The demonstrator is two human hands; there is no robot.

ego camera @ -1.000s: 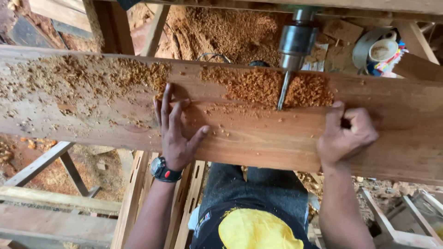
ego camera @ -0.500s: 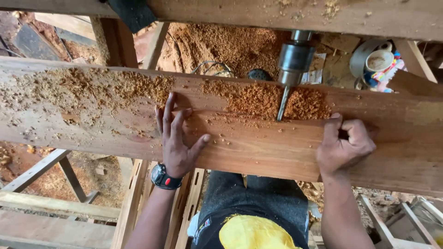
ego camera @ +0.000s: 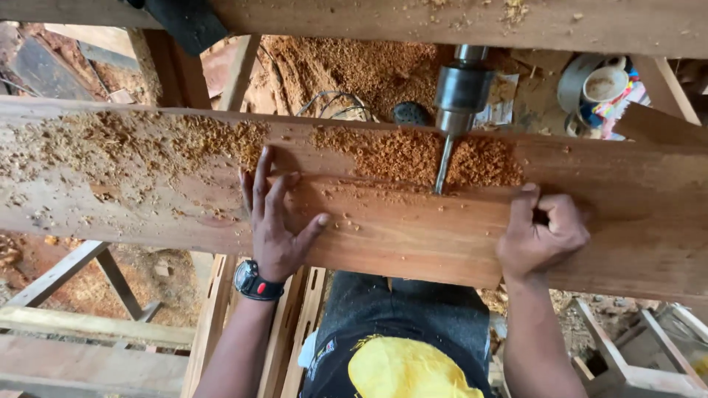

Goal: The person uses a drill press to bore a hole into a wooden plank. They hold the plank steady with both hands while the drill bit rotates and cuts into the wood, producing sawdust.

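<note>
A long reddish wooden plank lies flat and crosswise under a vertical drill bit, which hangs from a metal chuck and meets the wood near the plank's far edge, in the middle of a heap of wood shavings. The person's left hand lies open and flat on the plank's top face, fingers spread and pointing away from the body, pressing down just to the left of the bit; a dark wristwatch sits on that wrist. The right hand is to the right of the bit, its grip curled shut into a loose fist on the plank's top face; whether it holds anything small inside cannot be told. The plank looks thick, stiff and fairly heavy, so it would likely not flex under the hands but would want steady downward pressure to stay put. Its surface is dry and rough, dusted with loose chips that could make a palm slide, so the barer wood nearer the body seems the surer place to press. Its near long edge is free and reachable from below, a sound place to clamp fingers around. A second wooden beam runs across the top of the view, and a white cup sits beyond the plank at the upper right.
</note>
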